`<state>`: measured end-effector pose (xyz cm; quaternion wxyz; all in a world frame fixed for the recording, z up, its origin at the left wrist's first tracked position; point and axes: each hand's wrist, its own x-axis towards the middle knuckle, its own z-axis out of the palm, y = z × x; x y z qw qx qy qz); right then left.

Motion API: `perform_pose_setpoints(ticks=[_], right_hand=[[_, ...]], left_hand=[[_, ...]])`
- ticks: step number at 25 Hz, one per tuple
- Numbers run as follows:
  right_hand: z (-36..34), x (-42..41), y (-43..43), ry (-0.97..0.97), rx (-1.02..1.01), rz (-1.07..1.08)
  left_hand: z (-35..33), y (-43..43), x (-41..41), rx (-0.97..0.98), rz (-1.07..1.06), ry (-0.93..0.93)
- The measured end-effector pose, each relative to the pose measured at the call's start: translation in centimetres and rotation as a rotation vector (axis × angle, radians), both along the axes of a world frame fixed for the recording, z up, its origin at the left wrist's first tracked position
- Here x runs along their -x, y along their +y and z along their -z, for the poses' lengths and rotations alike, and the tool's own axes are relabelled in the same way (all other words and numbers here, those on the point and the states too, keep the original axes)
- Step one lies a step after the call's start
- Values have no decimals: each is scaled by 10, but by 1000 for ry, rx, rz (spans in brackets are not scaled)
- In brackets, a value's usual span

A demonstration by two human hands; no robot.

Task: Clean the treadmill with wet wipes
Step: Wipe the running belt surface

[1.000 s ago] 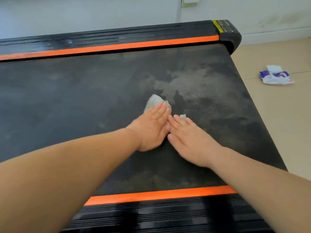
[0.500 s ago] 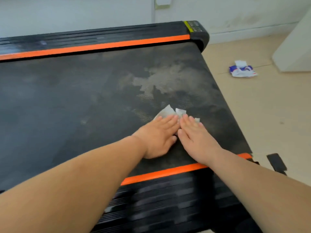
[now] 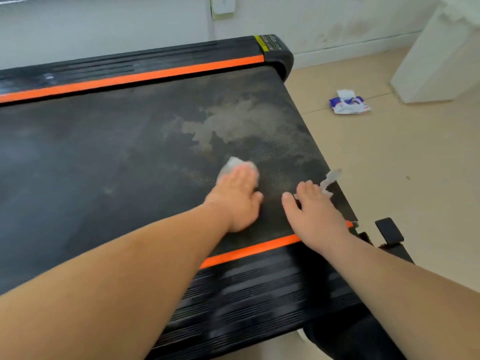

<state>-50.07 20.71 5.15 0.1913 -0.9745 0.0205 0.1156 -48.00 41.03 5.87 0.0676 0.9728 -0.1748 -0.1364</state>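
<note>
The treadmill's black belt (image 3: 104, 157) fills the view, with a pale dusty patch (image 3: 233, 123) towards its right end. My left hand (image 3: 239, 196) lies flat on a crumpled wet wipe (image 3: 233, 165) and presses it onto the belt. My right hand (image 3: 311, 209) lies flat near the belt's right edge, apart from the left, with a second wet wipe (image 3: 328, 180) under its fingertips and sticking out beyond them.
Orange stripes (image 3: 155, 74) run along both side rails. A pack of wet wipes (image 3: 349, 103) lies on the beige floor to the right. A white cabinet (image 3: 441, 53) stands at the far right. A black bracket (image 3: 389, 229) sits by the treadmill's near corner.
My hands were side by side and touching; now they have spread apart. The right hand slid towards the belt's right edge with its wipe. The left stayed near the middle.
</note>
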Motion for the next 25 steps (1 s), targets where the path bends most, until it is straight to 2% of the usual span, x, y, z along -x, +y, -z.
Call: perform_pose_setpoints(ticks=[1, 3, 6, 9, 12, 14, 17, 22, 25], right_hand=[[-3, 2, 1, 15, -66, -18], [-7, -2, -8, 48, -163, 8], [-6, -6, -7, -49, -135, 50], [-16, -6, 30, -117, -156, -106], [-20, -2, 50, -154, -290, -225], [-24, -3, 44, -259, -234, -192], [-23, 1, 27, -354, -32, -148], [-7, 8, 14, -244, 136, -132], [3, 7, 8, -240, 140, -144]], left_hand=[[0, 13, -6, -26, -108, 60], [2, 27, -11, -94, -114, 105], [3, 15, -5, 12, -116, 111], [8, -4, -1, 65, 69, 28], [2, -2, 3, 62, 218, 22], [-7, 6, 2, 67, 196, -35], [-13, 11, 0, -60, 203, -140], [-3, 6, -4, -63, 205, -355], [9, 7, 0, 10, 188, -338]])
